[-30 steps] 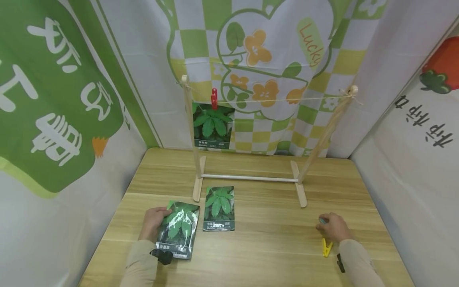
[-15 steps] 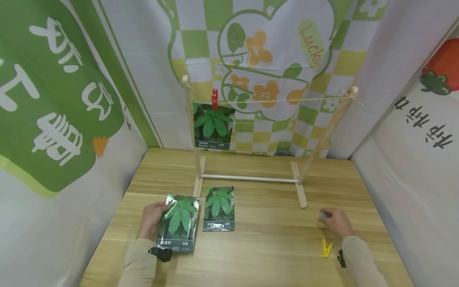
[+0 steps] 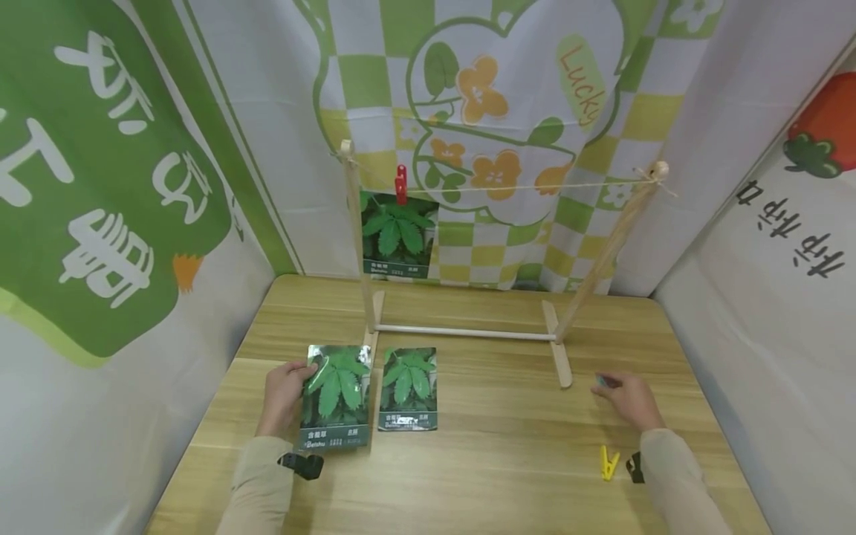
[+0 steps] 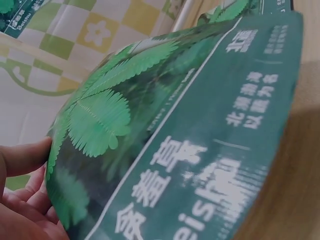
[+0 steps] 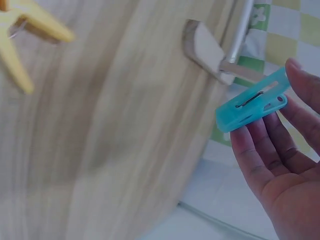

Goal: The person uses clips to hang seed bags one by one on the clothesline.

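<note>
My left hand (image 3: 284, 395) pinches the left edge of a green seed packet (image 3: 336, 397) with a fern-like leaf printed on it. In the left wrist view that packet (image 4: 165, 135) bows slightly, the thumb on its front and the fingers behind. On the right side, my right hand (image 3: 631, 400) holds a small turquoise clothespin (image 5: 252, 102) between thumb and fingers, above the table. A second packet (image 3: 409, 389) lies flat just right of the held one. From a string hangs a third packet (image 3: 399, 236), clipped by a red clothespin (image 3: 401, 186).
A wooden stand (image 3: 558, 327) with two posts carries the string (image 3: 528, 186) across the back of the table (image 3: 481, 461). A yellow clothespin (image 3: 609, 464) lies below my right hand. Patterned curtains (image 3: 361, 82) enclose the table's back and sides.
The left hand has lifted its packet up and away from me, turning its front more toward the camera. My right hand, with the turquoise clothespin, has moved slightly farther from the yellow one.
</note>
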Available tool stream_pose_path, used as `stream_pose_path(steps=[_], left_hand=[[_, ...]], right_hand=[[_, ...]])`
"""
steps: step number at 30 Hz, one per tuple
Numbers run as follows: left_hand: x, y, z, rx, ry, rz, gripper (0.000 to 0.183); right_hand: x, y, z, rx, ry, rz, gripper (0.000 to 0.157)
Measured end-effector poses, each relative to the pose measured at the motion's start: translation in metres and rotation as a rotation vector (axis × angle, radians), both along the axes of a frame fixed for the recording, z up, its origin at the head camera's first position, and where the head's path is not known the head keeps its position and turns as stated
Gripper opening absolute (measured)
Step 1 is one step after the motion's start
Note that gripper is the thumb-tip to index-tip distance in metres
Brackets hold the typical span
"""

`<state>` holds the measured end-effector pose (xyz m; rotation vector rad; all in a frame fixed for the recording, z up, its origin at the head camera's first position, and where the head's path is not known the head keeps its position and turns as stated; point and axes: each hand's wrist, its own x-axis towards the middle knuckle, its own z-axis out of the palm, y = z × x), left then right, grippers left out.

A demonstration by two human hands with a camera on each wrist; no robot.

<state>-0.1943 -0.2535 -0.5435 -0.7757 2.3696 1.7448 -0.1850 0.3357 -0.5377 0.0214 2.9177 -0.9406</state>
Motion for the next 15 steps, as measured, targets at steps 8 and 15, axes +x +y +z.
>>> stream_pose_path(steps=[8, 15], left_hand=[[-0.004, 0.003, 0.018, 0.013, 0.036, 0.046, 0.049], [-0.012, 0.009, 0.028, 0.065, 0.072, 0.072, 0.049]], right_hand=[[-0.005, -0.008, 0.018, 0.000, 0.042, 0.030, 0.042], [-0.007, -0.013, 0.032, -0.018, 0.037, 0.022, 0.046]])
